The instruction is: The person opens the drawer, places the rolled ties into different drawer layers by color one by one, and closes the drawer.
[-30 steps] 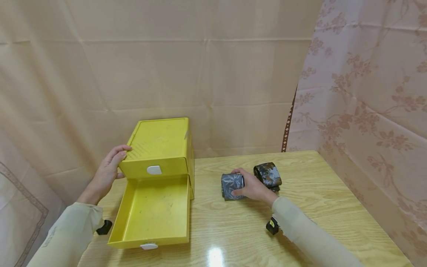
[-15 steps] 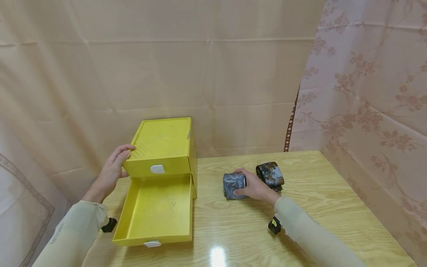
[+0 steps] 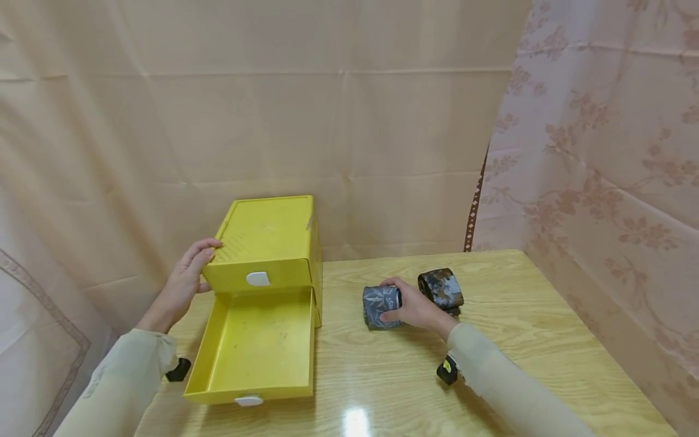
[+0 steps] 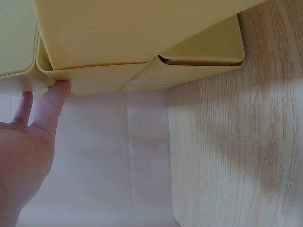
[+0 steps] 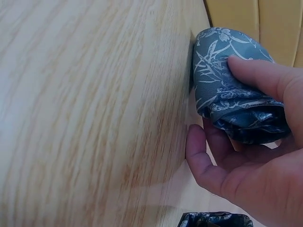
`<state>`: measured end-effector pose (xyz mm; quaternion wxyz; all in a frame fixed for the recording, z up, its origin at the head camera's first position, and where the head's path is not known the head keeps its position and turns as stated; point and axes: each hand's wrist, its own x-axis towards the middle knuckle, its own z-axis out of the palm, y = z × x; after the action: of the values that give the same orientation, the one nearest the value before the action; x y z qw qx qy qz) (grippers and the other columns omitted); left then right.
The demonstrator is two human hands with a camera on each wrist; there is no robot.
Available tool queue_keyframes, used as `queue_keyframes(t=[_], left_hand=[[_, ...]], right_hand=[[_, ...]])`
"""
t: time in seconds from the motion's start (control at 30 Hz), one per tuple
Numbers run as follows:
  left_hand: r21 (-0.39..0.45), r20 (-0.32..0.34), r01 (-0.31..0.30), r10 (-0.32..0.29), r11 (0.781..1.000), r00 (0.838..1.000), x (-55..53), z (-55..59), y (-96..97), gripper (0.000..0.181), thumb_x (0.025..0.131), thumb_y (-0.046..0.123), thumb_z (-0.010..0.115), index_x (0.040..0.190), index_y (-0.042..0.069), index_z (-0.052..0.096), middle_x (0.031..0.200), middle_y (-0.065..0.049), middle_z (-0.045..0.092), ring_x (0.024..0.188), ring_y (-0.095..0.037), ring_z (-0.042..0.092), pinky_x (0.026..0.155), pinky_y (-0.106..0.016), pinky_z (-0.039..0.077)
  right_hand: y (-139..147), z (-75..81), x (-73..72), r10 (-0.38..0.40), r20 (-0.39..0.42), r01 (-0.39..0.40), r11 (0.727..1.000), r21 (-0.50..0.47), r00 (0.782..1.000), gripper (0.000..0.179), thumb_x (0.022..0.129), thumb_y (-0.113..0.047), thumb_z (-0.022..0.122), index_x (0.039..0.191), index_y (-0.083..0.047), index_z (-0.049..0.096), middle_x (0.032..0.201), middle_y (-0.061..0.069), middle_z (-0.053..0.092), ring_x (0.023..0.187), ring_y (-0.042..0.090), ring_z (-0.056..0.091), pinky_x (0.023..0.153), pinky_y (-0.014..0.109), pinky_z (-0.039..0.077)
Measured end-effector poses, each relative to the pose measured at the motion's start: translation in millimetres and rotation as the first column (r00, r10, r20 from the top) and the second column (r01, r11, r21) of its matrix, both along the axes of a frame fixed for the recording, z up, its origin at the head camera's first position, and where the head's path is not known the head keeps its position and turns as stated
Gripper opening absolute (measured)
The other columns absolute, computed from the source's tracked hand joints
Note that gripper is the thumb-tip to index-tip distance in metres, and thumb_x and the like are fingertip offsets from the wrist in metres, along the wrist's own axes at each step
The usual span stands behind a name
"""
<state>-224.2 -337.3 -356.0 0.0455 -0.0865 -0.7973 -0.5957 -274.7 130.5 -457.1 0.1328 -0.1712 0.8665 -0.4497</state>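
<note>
My left hand [image 3: 182,282] rests against the front left corner of a yellow drawer unit [image 3: 270,230]. Fingertips lie on its top edge, and in the left wrist view two fairly straight fingers touch its side. The lower drawer [image 3: 262,346] is pulled out and bare inside; the upper one is closed. To the right, my right hand [image 3: 417,309] grips a grey rolled cloth [image 3: 377,309] with pale leaf patterns, low over the table. In the right wrist view the thumb presses the top of the grey rolled cloth [image 5: 222,71] while fingers curl underneath.
A dark camouflage-patterned rolled cloth [image 3: 442,288] lies just behind my right hand on the wooden table [image 3: 546,340]. Beige curtains [image 3: 338,121] hang behind the table, with a pink floral curtain [image 3: 611,182] at the right.
The whole head view shifts slightly. Both hands keep their places, the right still holding the grey rolled cloth and the left still at the drawer unit.
</note>
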Motion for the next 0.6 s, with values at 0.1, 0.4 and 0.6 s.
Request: queue_keyframes(t=[0.1,0.4,0.6], left_hand=[[0.003,-0.011,0.001,-0.001,1.000,1.000,0.3,0.6,-1.3,0.037,0.109,0.047,0.040,0.137,0.024,0.048,0.133,0.003,0.044,0.104,-0.012,0.055,0.075,-0.034,0.057],[0.005,0.001,0.003,-0.003,1.000,1.000,0.2,0.6,-0.1,0.039,0.108,0.049,0.040,0.137,0.023,0.048,0.136,-0.001,0.042,0.114,-0.017,0.048,0.079,-0.035,0.056],[-0.015,0.003,0.000,0.000,1.000,1.000,1.1,-0.3,0.5,0.042,0.108,0.051,0.039,0.137,0.023,0.047,0.137,-0.005,0.042,0.110,-0.017,0.052,0.080,-0.035,0.055]], right_hand=[[-0.6,0.8,-1.1,0.007,0.008,-0.007,1.000,-0.017,1.000,0.071,0.083,-0.019,0.086,0.143,-0.015,0.048,0.148,0.013,0.047,0.132,0.036,0.048,0.103,0.057,0.042],[1.5,3.4,0.6,0.022,0.043,-0.019,0.998,-0.059,0.999,0.075,0.083,-0.020,0.086,0.146,-0.012,0.046,0.151,0.015,0.043,0.130,0.035,0.049,0.103,0.058,0.041],[1.6,6.3,3.0,0.031,0.169,-0.003,0.987,-0.162,0.985,0.078,0.084,-0.017,0.086,0.149,-0.014,0.043,0.155,0.018,0.035,0.095,0.025,0.063,0.075,0.047,0.056]])
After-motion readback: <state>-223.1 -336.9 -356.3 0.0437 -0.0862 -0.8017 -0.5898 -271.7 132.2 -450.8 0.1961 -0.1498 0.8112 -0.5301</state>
